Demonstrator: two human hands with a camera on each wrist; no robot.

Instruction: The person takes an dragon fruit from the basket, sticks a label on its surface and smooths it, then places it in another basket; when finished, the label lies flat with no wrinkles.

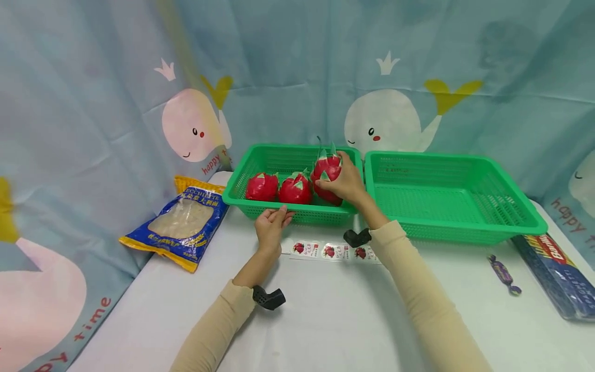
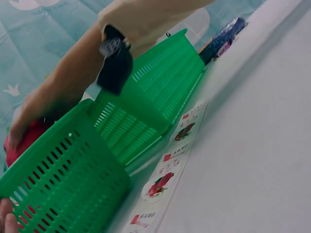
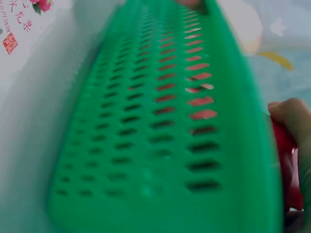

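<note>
Three red dragon fruits with green leafy tips are in the left green basket [image 1: 297,214]. The left dragon fruit [image 1: 262,187] and the middle dragon fruit [image 1: 295,188] lie side by side. My right hand [image 1: 345,181] grips the third dragon fruit [image 1: 327,168], which stands upright at the basket's right end, thumb on its near side. My left hand [image 1: 271,227] pinches the basket's front rim, fingers under it and thumb on top. In the left wrist view, only fingertips [image 2: 7,216] show at the rim.
A second green basket [image 1: 446,227] adjoins on the right. A strip of dragon fruit labels [image 1: 325,251] lies in front. A blue and yellow pasta bag [image 1: 181,222] sits left; a purple wrapped candy [image 1: 504,275] and a dark blue spaghetti pack [image 1: 558,274] lie right. A whale-print curtain [image 1: 288,77] hangs behind.
</note>
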